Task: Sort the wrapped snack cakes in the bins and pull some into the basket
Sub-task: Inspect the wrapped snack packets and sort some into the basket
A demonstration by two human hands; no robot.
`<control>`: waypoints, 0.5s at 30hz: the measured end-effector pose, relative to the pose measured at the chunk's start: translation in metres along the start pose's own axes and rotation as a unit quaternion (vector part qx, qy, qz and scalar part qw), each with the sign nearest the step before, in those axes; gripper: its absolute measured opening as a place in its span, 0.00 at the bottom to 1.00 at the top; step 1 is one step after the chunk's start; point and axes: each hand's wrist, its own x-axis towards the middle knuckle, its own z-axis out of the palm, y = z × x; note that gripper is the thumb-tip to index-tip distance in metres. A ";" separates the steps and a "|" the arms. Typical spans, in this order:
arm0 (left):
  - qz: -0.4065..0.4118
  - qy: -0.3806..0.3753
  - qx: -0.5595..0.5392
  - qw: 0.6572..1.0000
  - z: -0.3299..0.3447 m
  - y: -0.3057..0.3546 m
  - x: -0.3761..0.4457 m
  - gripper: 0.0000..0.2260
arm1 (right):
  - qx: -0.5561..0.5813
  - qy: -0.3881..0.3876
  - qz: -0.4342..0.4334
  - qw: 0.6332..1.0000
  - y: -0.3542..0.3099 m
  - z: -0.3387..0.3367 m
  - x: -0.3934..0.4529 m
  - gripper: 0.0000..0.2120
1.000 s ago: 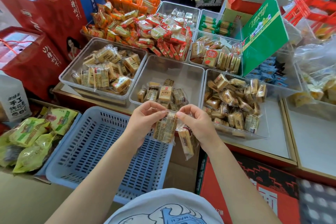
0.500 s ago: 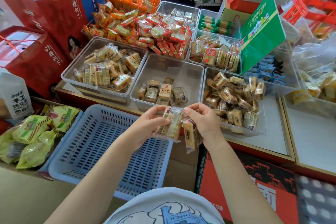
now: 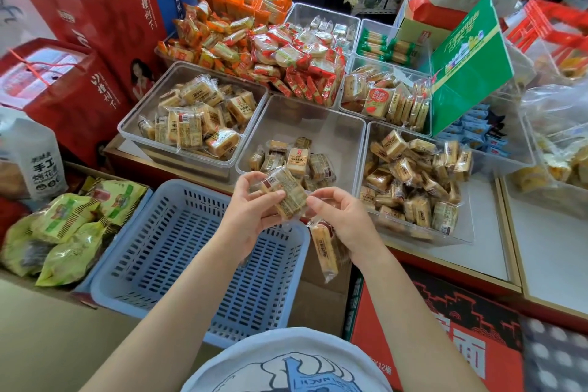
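Blue slatted plastic, the basket (image 3: 178, 251) sits empty at lower left of the frame. Above its right rim, the left hand (image 3: 251, 213) pinches a wrapped snack cake (image 3: 286, 192), crinkly clear film over a tan block. The right hand (image 3: 343, 219) pinches that wrapper's other end while gripping a second cake (image 3: 323, 251) that hangs below. Behind them, the clear middle bin (image 3: 318, 124) holds few cakes. The step looks like inspecting; next, probably lowering a cake into the basket.
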 end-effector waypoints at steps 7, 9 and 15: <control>-0.007 0.030 -0.039 0.999 0.002 -0.004 -0.001 0.17 | 0.020 0.019 -0.028 0.999 0.002 0.005 0.006 0.05; -0.012 0.041 -0.049 0.998 0.003 -0.003 -0.001 0.19 | 0.024 0.022 -0.028 0.999 0.003 0.006 0.006 0.03; -0.009 0.040 0.060 0.997 0.002 -0.005 -0.002 0.26 | 0.008 0.040 -0.025 0.999 0.005 0.008 0.003 0.02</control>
